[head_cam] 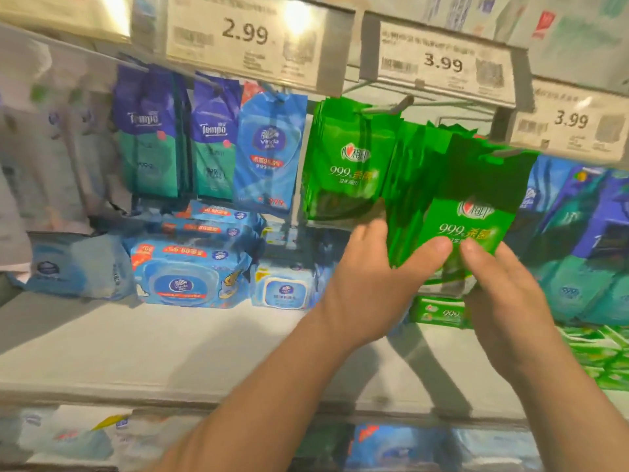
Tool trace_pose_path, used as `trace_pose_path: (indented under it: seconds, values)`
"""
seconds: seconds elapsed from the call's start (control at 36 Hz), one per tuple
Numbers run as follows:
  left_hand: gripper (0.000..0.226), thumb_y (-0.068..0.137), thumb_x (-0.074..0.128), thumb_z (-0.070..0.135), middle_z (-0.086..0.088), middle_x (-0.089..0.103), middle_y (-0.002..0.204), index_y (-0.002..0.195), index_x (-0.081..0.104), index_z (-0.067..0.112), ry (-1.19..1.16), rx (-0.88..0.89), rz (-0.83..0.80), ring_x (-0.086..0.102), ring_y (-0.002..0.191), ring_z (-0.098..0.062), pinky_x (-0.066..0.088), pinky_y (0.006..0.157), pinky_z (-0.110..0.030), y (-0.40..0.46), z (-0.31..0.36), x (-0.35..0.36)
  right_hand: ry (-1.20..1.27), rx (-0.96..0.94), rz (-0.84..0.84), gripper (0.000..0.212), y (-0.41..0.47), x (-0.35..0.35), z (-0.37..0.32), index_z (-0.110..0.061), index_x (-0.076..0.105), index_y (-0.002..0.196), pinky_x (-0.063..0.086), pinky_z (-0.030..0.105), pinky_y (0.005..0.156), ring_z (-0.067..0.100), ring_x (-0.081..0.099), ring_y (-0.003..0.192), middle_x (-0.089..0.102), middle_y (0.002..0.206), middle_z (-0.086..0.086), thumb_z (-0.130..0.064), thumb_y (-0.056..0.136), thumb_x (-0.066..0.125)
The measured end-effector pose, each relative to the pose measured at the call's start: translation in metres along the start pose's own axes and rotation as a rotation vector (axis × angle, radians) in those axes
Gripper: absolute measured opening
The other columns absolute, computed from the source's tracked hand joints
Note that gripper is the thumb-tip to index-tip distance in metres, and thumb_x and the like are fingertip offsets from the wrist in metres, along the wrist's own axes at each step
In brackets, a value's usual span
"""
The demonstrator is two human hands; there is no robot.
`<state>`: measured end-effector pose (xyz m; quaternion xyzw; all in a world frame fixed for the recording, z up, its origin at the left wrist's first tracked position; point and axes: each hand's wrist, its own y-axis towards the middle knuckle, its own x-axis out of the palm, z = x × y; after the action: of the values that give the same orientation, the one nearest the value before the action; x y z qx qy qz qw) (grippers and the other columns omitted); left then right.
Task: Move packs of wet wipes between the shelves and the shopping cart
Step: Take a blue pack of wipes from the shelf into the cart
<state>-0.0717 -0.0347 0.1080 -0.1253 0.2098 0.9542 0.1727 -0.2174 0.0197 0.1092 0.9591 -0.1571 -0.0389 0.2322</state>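
Overhead, the price rail (340, 46) is cut off by the top edge, and only the figures 2.99 and 3.99 can be read on its labels; the small print and barcodes are smeared. Much of the frame is softened by motion blur, most heavily at the far left, where pale hanging packs (51, 148) cannot be identified. The white shelf board (136, 345) is seen bare at the left and is crossed by both forearms lower down. Beneath its front edge, a lower shelf row (102, 437) is too blurred for anything but blue and white shapes to be made out.

Hanging packs in purple and teal (149, 134) are marked Tempo, and a blue Vinda pack (269, 151) is hung beside them. Blue lidded wipe packs (183, 277) are stacked on the board below.

Two bunches of green wet-wipe packs are hung from pegs: a left bunch (343, 165) and a right bunch (466, 212), glossy green with white lettering and "999". The lower edge of the right bunch is hidden behind the hands. The left hand (371, 281) is curled round that bunch, thumb laid across the front pack. The right hand (503, 284) pinches the front pack from the right side. More green packs (606, 356) lie flat at the right, cropped by the edge.
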Motion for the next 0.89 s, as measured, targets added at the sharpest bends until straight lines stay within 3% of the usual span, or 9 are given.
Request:
trace_pose_path:
  seconds: [0.08, 0.17, 0.36, 0.44, 0.53, 0.67, 0.75, 0.83, 0.89]
  values:
    - [0.065, 0.093, 0.057, 0.063, -0.001, 0.044, 0.141, 0.146, 0.038, 0.030, -0.078, -0.032, -0.042, 0.043, 0.125, -0.014, 0.036, 0.093, -0.023, 0.003, 0.006, 0.006, 0.058, 0.026, 0.002, 0.066, 0.008, -0.003, 0.003, -0.016, 0.059, 0.129, 0.050, 0.040, 0.096, 0.020, 0.067, 0.113, 0.071, 0.122, 0.003, -0.048, 0.075, 0.080]
    - [0.059, 0.090, 0.060, 0.063, 0.012, 0.036, 0.133, 0.138, 0.026, 0.056, -0.148, -0.068, -0.047, 0.033, 0.134, -0.007, 0.026, 0.107, -0.024, 0.005, 0.012, 0.011, 0.047, 0.017, -0.010, 0.085, 0.014, -0.003, 0.004, -0.021, 0.059, 0.127, 0.056, 0.028, 0.087, 0.015, 0.068, 0.110, 0.073, 0.118, -0.002, -0.064, 0.059, 0.086]
    - [0.116, 0.059, 0.046, 0.088, 0.005, 0.039, 0.160, 0.161, 0.022, 0.038, -0.276, -0.089, 0.049, 0.030, 0.149, -0.009, 0.023, 0.125, -0.036, 0.023, 0.012, 0.019, 0.149, 0.031, -0.035, 0.093, 0.025, 0.000, 0.009, -0.013, 0.059, 0.132, 0.057, 0.029, 0.084, 0.016, 0.070, 0.108, 0.073, 0.118, 0.002, -0.060, 0.056, 0.089]
    - [0.119, 0.060, 0.044, 0.087, 0.010, 0.026, 0.166, 0.164, 0.014, 0.037, -0.291, -0.087, 0.048, 0.020, 0.151, -0.002, 0.016, 0.121, -0.025, 0.022, 0.015, 0.021, 0.187, 0.029, -0.031, 0.078, 0.026, 0.002, 0.012, -0.012, 0.059, 0.130, 0.057, 0.026, 0.082, 0.013, 0.071, 0.105, 0.075, 0.114, -0.001, -0.052, 0.068, 0.083]
    - [0.120, 0.057, 0.043, 0.087, 0.014, 0.020, 0.165, 0.163, 0.013, 0.039, -0.305, -0.073, 0.062, 0.014, 0.151, 0.002, 0.012, 0.118, -0.023, 0.020, 0.015, 0.027, 0.231, 0.033, -0.032, 0.035, 0.027, 0.000, 0.013, -0.013, 0.061, 0.115, 0.057, 0.020, 0.073, 0.004, 0.072, 0.088, 0.076, 0.092, -0.009, -0.030, 0.085, 0.056]
    - [0.119, 0.056, 0.041, 0.085, 0.013, 0.020, 0.163, 0.162, 0.011, 0.041, -0.286, -0.041, 0.107, 0.010, 0.153, -0.003, 0.016, 0.127, -0.036, 0.015, 0.014, 0.042, 0.219, 0.045, -0.021, 0.046, 0.025, -0.003, 0.011, -0.007, 0.062, 0.122, 0.059, 0.028, 0.083, 0.015, 0.072, 0.100, 0.076, 0.107, 0.002, -0.036, 0.086, 0.060]
    - [0.112, 0.060, 0.041, 0.083, 0.012, 0.031, 0.153, 0.159, 0.022, 0.032, -0.248, -0.018, 0.123, 0.019, 0.150, -0.005, 0.020, 0.123, -0.030, 0.015, 0.014, 0.042, 0.149, 0.053, -0.013, 0.047, 0.025, -0.008, 0.010, -0.010, 0.066, 0.112, 0.059, 0.026, 0.075, 0.012, 0.074, 0.092, 0.078, 0.099, -0.002, -0.043, 0.079, 0.065]
    - [0.086, 0.071, 0.045, 0.076, 0.016, 0.045, 0.136, 0.145, 0.040, 0.034, -0.188, 0.060, 0.195, 0.038, 0.136, -0.004, 0.031, 0.114, -0.024, 0.009, 0.011, 0.042, -0.020, 0.072, -0.002, 0.062, 0.024, -0.011, 0.012, -0.016, 0.067, 0.121, 0.057, 0.045, 0.091, 0.024, 0.071, 0.109, 0.074, 0.116, 0.005, -0.057, 0.075, 0.075]
    - [0.079, 0.083, 0.049, 0.066, 0.013, 0.045, 0.147, 0.152, 0.039, 0.028, -0.141, 0.165, 0.298, 0.037, 0.141, -0.003, 0.030, 0.113, -0.020, 0.001, 0.008, 0.048, -0.081, 0.069, 0.016, 0.061, 0.021, -0.013, 0.012, -0.015, 0.065, 0.123, 0.056, 0.052, 0.092, 0.026, 0.071, 0.105, 0.075, 0.113, 0.006, -0.053, 0.075, 0.067]
